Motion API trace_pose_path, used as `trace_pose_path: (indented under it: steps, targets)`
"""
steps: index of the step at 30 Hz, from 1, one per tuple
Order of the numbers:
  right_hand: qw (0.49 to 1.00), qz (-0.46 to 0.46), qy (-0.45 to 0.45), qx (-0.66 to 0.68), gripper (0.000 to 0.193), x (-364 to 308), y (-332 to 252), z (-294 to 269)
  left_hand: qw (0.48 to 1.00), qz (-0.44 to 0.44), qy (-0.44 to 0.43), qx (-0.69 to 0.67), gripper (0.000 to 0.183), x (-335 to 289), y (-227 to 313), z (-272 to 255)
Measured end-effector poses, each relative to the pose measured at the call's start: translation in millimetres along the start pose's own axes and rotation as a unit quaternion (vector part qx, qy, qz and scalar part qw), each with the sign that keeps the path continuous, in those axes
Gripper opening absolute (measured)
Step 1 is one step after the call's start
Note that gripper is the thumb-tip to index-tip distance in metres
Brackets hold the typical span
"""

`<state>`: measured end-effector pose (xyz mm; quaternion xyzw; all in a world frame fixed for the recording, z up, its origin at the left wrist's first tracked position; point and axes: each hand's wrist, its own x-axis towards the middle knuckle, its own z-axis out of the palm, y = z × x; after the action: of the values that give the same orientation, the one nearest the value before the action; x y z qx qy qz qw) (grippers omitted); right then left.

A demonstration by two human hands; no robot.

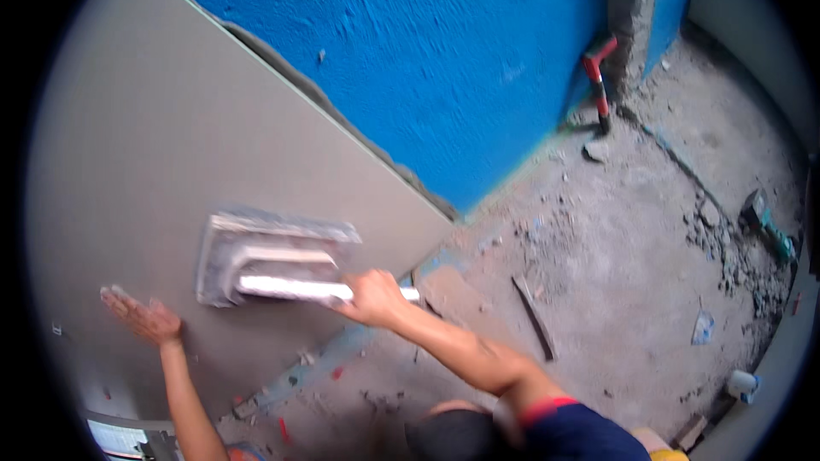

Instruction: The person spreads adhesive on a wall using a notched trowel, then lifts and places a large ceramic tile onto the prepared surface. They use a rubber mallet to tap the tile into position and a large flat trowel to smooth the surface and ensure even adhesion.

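Observation:
A big grey wall panel (154, 137) stands against the blue wall (410, 51), with grey mortar showing along its top edge. My left hand (147, 318) lies flat with fingers spread on or just in front of the panel, holding nothing. My right hand (373, 297) is wrapped round the silver, tube-like handle (290, 288) of a mortar-smeared float (282, 229). The float's rectangular plate is in front of the panel and blurred; whether it touches the surface I cannot tell. A short end of the handle sticks out past my right hand.
A red-and-black tool (600, 77) leans by the broken wall edge. Rubble (726, 256) and a teal power tool (769, 226) lie at the right. A dark strip (534, 318) is on the dusty floor. A white container (743, 386) stands at lower right.

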<state>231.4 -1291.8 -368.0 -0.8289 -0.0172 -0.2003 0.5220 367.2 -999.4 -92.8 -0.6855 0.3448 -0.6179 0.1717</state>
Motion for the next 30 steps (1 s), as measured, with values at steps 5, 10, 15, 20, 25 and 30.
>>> trace_pose_path:
  steps: [5,10,15,20,25,30]
  targets:
    - [0.997,-0.041,0.018,0.060,0.042,-22,-48,-41,1.000,0.006,-0.008,0.009,0.069,-3,-9,6]
    - [0.969,-0.206,0.099,0.093,0.048,-92,-38,-88,1.000,0.003,-0.021,0.000,0.071,-8,-17,2]
    - [0.998,0.018,0.059,0.000,0.051,-23,-14,-46,1.000,0.010,-0.023,-0.008,0.072,-3,-12,2]
    - [0.998,0.033,-0.035,-0.037,0.057,17,-43,-30,0.996,-0.016,-0.079,-0.033,0.077,-18,-30,-8]
    - [0.983,0.139,-0.118,0.026,0.044,-2,-39,-43,0.934,-0.123,-0.325,0.083,0.082,-51,-70,-21]
    - [0.994,-0.074,-0.067,-0.040,0.037,-38,-23,-26,0.995,0.002,-0.057,-0.076,0.080,-46,-87,-3]
